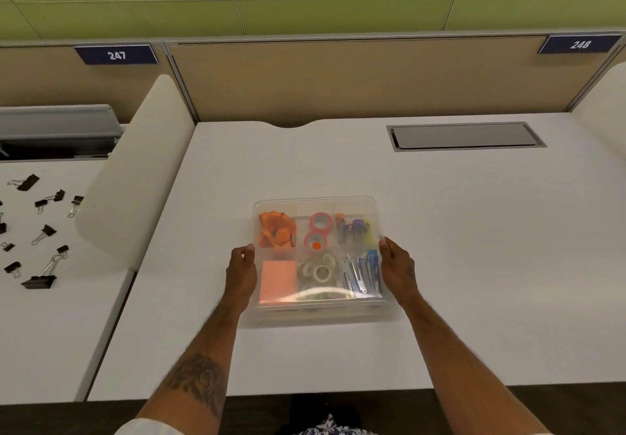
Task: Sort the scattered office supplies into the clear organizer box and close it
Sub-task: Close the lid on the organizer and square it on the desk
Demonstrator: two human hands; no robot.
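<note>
**On the white desk, a box held by both sides**

In the middle of the white desk [474, 231], toward its near edge, sits the clear organizer box [315, 199]. It lies flat and square to the desk, with its slightly longer axis running left to right. Dividers split it into two rows of three.

- **Far row:** orange pieces [276, 231], two pink tape rings [319, 229] and some purple and yellow items [354, 229] too blurred to name.
- **Near row:** a pink pad [278, 280], clear tape rolls [318, 272] and blue and silver clips [362, 272].

A band of glare crosses the near side, and I cannot tell whether a lid is on.

The left hand [241, 272] grips the left wall, its fingers curled at the rim. The right hand [398, 268] grips the right wall the same way.

On the partition behind, dark blue labels read "247" [116, 55] and "248" [580, 44]. No writing is legible on the box. A grey panel [465, 136] is set into the desk at far right. Black binder clips [44, 231] lie scattered on the neighbouring desk to the left.
</note>
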